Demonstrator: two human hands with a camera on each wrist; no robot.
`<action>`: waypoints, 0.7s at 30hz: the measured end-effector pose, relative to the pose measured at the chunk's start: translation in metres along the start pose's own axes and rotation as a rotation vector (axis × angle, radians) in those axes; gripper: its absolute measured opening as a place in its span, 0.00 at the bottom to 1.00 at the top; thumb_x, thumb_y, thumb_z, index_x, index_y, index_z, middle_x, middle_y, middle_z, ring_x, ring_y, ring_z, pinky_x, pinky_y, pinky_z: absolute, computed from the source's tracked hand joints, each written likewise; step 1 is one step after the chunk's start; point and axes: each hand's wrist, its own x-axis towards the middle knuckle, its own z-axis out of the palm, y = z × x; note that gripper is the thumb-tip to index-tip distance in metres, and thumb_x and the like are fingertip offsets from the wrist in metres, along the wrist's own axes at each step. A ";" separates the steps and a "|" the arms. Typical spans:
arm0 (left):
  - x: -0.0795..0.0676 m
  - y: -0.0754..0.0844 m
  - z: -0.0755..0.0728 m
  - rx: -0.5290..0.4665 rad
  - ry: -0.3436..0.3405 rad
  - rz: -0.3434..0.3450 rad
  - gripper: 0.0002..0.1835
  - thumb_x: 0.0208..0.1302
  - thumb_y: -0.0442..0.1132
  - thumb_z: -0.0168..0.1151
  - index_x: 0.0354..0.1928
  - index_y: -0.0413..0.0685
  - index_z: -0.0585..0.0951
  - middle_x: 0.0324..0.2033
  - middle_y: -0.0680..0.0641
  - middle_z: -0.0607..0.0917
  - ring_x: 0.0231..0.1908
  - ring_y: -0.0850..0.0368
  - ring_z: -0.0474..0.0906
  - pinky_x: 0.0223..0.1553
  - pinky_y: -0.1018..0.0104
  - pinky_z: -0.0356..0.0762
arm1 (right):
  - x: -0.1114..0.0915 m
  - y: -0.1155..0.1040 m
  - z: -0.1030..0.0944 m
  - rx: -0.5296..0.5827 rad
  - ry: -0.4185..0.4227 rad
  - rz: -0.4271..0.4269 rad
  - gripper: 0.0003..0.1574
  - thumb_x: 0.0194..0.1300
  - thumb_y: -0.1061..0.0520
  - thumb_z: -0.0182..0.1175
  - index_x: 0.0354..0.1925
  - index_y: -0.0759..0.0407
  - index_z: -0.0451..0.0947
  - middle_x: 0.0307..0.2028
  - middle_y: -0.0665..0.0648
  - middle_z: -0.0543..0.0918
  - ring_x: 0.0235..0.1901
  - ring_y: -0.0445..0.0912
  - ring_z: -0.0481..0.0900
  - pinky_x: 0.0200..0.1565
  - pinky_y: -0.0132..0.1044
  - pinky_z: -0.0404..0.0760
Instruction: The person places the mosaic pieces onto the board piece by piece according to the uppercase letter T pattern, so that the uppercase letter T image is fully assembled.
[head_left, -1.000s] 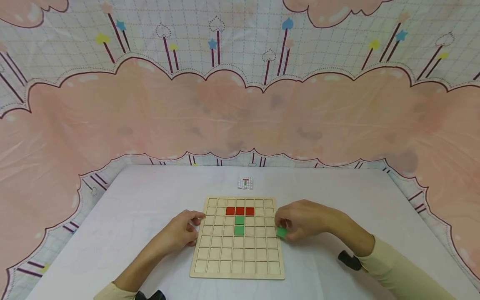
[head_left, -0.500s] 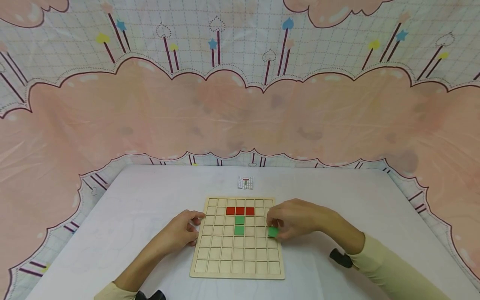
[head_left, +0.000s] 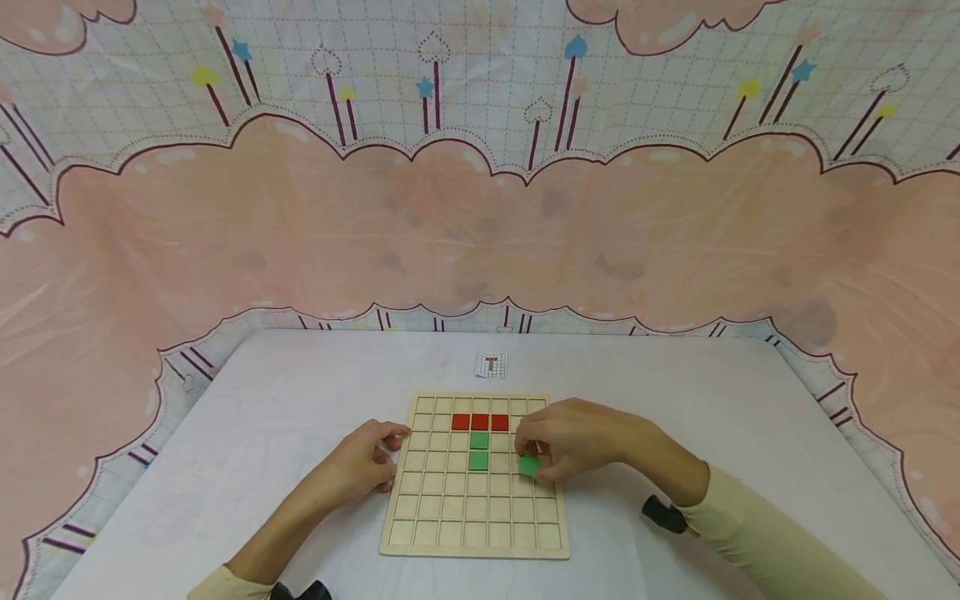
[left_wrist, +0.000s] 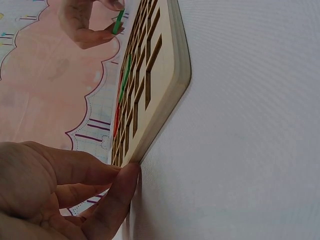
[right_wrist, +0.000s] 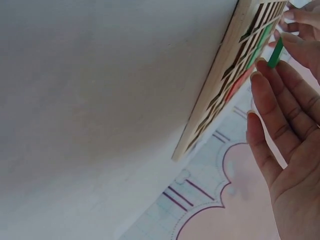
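A square wooden grid board (head_left: 476,547) lies on the white table. Three red tiles (head_left: 480,422) sit side by side in its second row from the back, with two green tiles (head_left: 478,460) in the column below the middle one. My right hand (head_left: 585,437) pinches another green tile (right_wrist: 275,53) between thumb and fingertip, over the right part of the board. In the left wrist view that held tile (left_wrist: 118,22) shows edge-on above the grid. At the board's left side, my left hand (left_wrist: 75,185) pinches the edge between thumb and finger.
Behind the board lies a small card (head_left: 491,366) printed with a grid and a coloured T shape. A patterned cloth backdrop (head_left: 480,233) rises behind the table (head_left: 315,375). A black strap-on device (head_left: 663,514) sits at the right wrist.
My right hand has moved left with the green tile, from beside the board's right edge to over its right columns. The left hand has stayed at the board's edge.
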 end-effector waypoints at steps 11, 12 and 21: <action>-0.001 0.001 0.000 -0.009 0.004 0.000 0.29 0.56 0.16 0.57 0.63 0.32 0.76 0.46 0.40 0.74 0.33 0.53 0.74 0.26 0.65 0.84 | 0.016 -0.007 0.000 0.015 -0.007 -0.055 0.09 0.64 0.50 0.67 0.43 0.46 0.81 0.34 0.42 0.80 0.33 0.32 0.72 0.36 0.23 0.73; -0.001 0.001 0.000 -0.008 0.004 -0.001 0.29 0.56 0.16 0.57 0.62 0.32 0.76 0.46 0.40 0.74 0.33 0.53 0.74 0.26 0.65 0.84 | 0.017 -0.008 0.000 0.011 -0.008 -0.059 0.09 0.64 0.50 0.67 0.43 0.46 0.82 0.34 0.42 0.80 0.33 0.32 0.72 0.36 0.23 0.73; -0.001 0.000 0.000 -0.009 0.006 0.002 0.29 0.55 0.16 0.57 0.62 0.32 0.76 0.47 0.40 0.75 0.33 0.53 0.74 0.26 0.65 0.84 | 0.028 -0.014 0.003 -0.006 -0.027 -0.080 0.11 0.63 0.49 0.68 0.44 0.46 0.81 0.34 0.40 0.79 0.35 0.33 0.75 0.36 0.22 0.72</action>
